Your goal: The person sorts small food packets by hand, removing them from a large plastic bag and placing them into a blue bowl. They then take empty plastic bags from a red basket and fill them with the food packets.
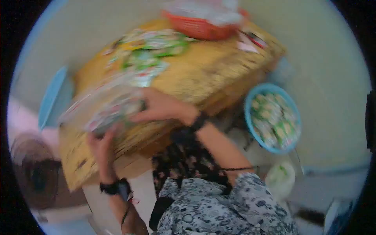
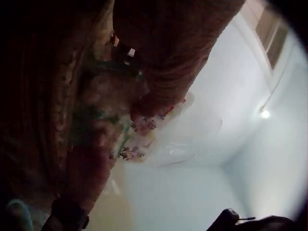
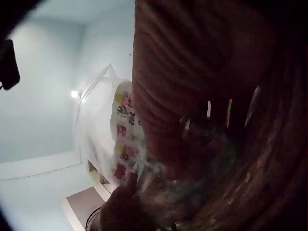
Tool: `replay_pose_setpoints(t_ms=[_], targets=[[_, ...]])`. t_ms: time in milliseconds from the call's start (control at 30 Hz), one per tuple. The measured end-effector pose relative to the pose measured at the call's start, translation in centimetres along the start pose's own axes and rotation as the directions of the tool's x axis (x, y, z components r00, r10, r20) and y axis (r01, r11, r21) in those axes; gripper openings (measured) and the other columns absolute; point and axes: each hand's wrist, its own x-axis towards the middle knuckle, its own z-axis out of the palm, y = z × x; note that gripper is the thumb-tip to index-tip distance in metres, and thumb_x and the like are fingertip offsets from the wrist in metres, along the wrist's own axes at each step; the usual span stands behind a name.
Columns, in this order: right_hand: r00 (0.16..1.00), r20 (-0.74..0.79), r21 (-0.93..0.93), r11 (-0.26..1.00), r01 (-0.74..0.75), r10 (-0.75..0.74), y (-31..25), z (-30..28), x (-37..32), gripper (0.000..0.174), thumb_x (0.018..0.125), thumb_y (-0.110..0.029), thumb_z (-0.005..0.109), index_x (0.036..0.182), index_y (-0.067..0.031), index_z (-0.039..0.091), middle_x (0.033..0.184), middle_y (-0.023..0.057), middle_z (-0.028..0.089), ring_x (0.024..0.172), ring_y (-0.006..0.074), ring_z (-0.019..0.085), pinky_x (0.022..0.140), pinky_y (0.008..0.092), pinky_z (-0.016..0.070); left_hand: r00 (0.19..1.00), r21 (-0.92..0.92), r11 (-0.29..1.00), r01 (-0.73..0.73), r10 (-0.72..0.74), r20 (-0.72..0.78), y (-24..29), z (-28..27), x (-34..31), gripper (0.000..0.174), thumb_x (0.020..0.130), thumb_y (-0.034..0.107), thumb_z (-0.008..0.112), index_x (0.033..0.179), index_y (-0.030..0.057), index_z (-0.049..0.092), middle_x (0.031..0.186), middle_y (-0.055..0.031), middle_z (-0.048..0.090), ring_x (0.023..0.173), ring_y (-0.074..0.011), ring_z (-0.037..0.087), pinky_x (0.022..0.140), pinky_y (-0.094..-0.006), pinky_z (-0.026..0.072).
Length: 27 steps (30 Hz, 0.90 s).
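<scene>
A clear plastic bag [image 1: 84, 103] with small printed packets [image 1: 113, 113] inside lies over the left part of the wooden table. My left hand [image 1: 102, 149] grips the near end of the packet-filled bag, thumb and fingers around its edge. From the right, my right hand [image 1: 162, 105] holds the other side, its fingers curled over the packets. In the right wrist view, red and dark print [image 3: 126, 137] shows through the bag beside the right hand [image 3: 187, 72]. The left wrist view is dark, with the clear bag [image 2: 187, 139] spreading out past the left hand [image 2: 163, 53].
Green, white and yellow packets [image 1: 150, 49] lie spread on the worn yellow table [image 1: 196, 78]. A red basket [image 1: 207, 28] with white plastic stands at the back. A blue basin [image 1: 247, 113] of packets is at the right, another blue basin [image 1: 55, 98] at the left, near a fan [image 1: 33, 168].
</scene>
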Motion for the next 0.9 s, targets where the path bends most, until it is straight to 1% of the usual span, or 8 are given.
replay_pose_setpoints(t_ms=[67,100,133,367,467,567,667,900], targets=[[0.993,-0.101,-0.073,0.996,0.053,-0.061,-0.3,-1.0,-2.6,0.054,0.084,-0.025,0.082,0.132,-0.0071,0.068,0.134,0.0085,0.067,0.124,0.0232,0.060,0.110,0.0390,0.0445,0.992,0.071,0.991,0.117,-0.113,-0.064,2.9,1.9,-1.0,0.049,0.083,0.009,0.082,0.128,-0.0006,0.065,0.118,-0.0112,0.072,0.111,-0.0227,0.067,0.102,-0.0413,0.0522],[0.999,-0.027,-0.143,0.989,0.040,-0.044,0.6,0.5,4.0,0.058,0.083,-0.026,0.083,0.134,-0.0039,0.065,0.133,0.0083,0.067,0.122,0.0221,0.061,0.109,0.0390,0.0450,0.996,0.017,0.997,0.071,-0.070,-0.054,3.2,-3.5,2.7,0.045,0.085,0.008,0.080,0.127,-0.0005,0.065,0.114,-0.0094,0.073,0.107,-0.0197,0.067,0.098,-0.0385,0.0534],[0.991,0.028,-0.205,0.971,-0.122,0.131,-0.3,-1.2,1.1,0.059,0.082,-0.024,0.084,0.133,-0.0034,0.065,0.133,0.0093,0.068,0.121,0.0220,0.061,0.109,0.0384,0.0456,0.989,-0.128,0.986,0.106,-0.118,-0.091,0.1,-0.2,0.0,0.038,0.088,0.006,0.079,0.124,-0.0001,0.067,0.111,-0.0084,0.073,0.105,-0.0175,0.068,0.094,-0.0358,0.0541],[0.968,-0.086,-0.184,0.951,-0.249,0.237,-3.7,-1.0,2.6,0.053,0.087,-0.013,0.079,0.136,-0.0011,0.061,0.126,0.0067,0.070,0.115,0.0145,0.064,0.101,0.0323,0.0503,0.996,-0.179,0.980,-0.082,0.071,-0.062,3.7,-2.8,1.6,0.014,0.092,0.007,0.075,0.104,0.0009,0.074,0.101,-0.0049,0.074,0.091,-0.0109,0.068,0.081,-0.0272,0.0553],[0.949,-0.160,-0.105,0.952,-0.289,0.271,-5.6,-1.6,3.2,0.045,0.091,-0.012,0.075,0.132,0.0000,0.063,0.125,0.0064,0.070,0.112,0.0139,0.065,0.099,0.0312,0.0511,0.999,-0.188,0.982,-0.031,0.023,-0.041,5.1,-4.0,1.9,0.016,0.093,0.007,0.075,0.107,0.0011,0.074,0.099,-0.0032,0.074,0.091,-0.0099,0.067,0.083,-0.0277,0.0546],[0.964,-0.252,-0.132,0.983,-0.124,0.087,-7.1,-1.7,4.3,0.030,0.093,-0.012,0.076,0.120,-0.0017,0.070,0.112,0.0026,0.071,0.098,0.0118,0.066,0.087,0.0293,0.0539,0.996,-0.159,0.984,-0.080,0.072,-0.059,5.8,-4.3,2.4,0.016,0.093,0.009,0.075,0.107,0.0013,0.074,0.098,-0.0027,0.074,0.092,-0.0093,0.067,0.085,-0.0279,0.0536],[0.970,-0.232,-0.075,0.993,-0.086,0.066,-8.1,-2.2,4.7,0.022,0.095,-0.011,0.073,0.114,-0.0010,0.072,0.107,0.0011,0.072,0.095,0.0100,0.065,0.085,0.0281,0.0531,0.993,-0.111,0.987,-0.116,0.111,-0.051,6.9,-4.2,2.9,0.017,0.096,0.007,0.071,0.112,-0.0008,0.073,0.107,-0.0085,0.076,0.100,-0.0143,0.069,0.090,-0.0304,0.0552],[0.960,-0.280,-0.126,0.990,-0.064,0.026,-9.4,-2.2,6.0,0.016,0.097,-0.013,0.070,0.108,-0.0008,0.074,0.102,0.0032,0.074,0.094,0.0096,0.067,0.085,0.0272,0.0534,0.984,-0.065,0.985,-0.158,0.152,-0.093,8.9,-4.7,4.7,0.020,0.096,0.014,0.073,0.110,-0.0005,0.075,0.101,-0.0053,0.076,0.096,-0.0099,0.068,0.088,-0.0274,0.0534]])
